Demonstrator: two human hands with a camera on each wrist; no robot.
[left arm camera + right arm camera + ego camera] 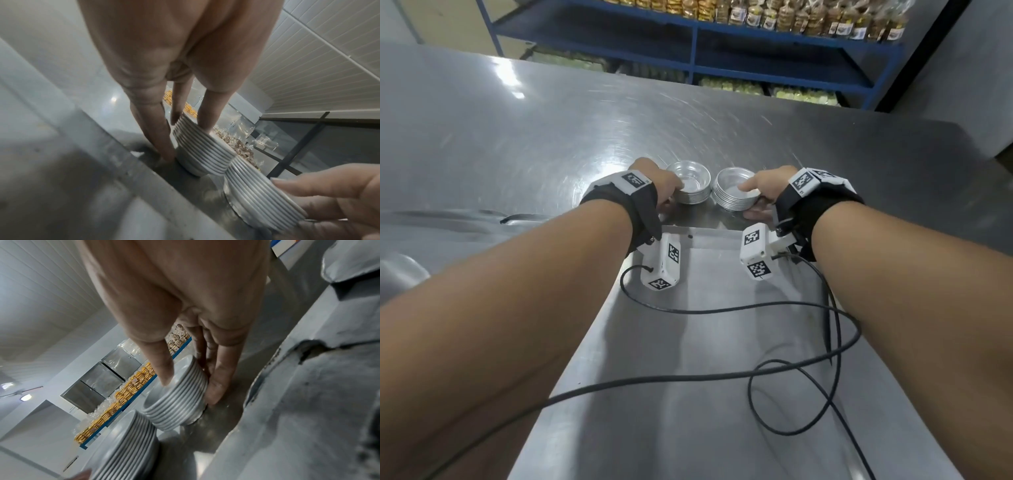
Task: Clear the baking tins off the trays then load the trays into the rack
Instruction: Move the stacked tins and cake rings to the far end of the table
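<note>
Two stacks of round silver baking tins stand side by side on the steel table (544, 137), just past the far rim of a bare metal tray (722, 281). My left hand (671, 196) grips the left stack (690, 187), thumb on the top rim and fingers (156, 129) down its side. My right hand (755, 200) grips the right stack (732, 195) the same way, thumb (162, 368) inside the top tin and fingers (216, 382) reaching the table. Both stacks rest on the table and nearly touch. The left wrist view shows the left stack (201, 146) and the right stack (261, 199).
Black cables (722, 310) from the wrist cameras loop across the tray. Another metal tray edge (431, 219) lies at the left. Blue shelving (756, 51) with bagged baked goods stands behind the table. Steel cabinets (107, 373) line the far wall.
</note>
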